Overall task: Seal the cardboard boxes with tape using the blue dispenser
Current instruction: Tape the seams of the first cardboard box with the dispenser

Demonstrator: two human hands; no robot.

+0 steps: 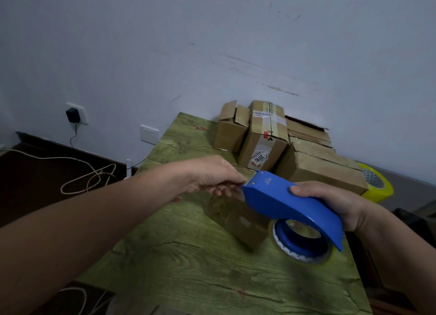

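Note:
My right hand [335,202] grips the blue tape dispenser [287,204] by its curved back and holds it above the green table [188,262]. The tape roll on its blue hub [299,241] hangs at the lower end. My left hand [212,176] pinches the tape end at the dispenser's cutter tip. A strip of clear tape [236,218] stretches down from the tip toward the roll. Several cardboard boxes stand at the table's far end: a small one with open flaps [230,130], a taped one with labels [264,140] and a larger flat one [318,166].
A yellow tape roll [377,182] lies at the right behind the large box. The wall runs close behind the boxes. On the dark floor to the left lie a white cord [89,175] and a plugged-in adapter [72,115] on the wall.

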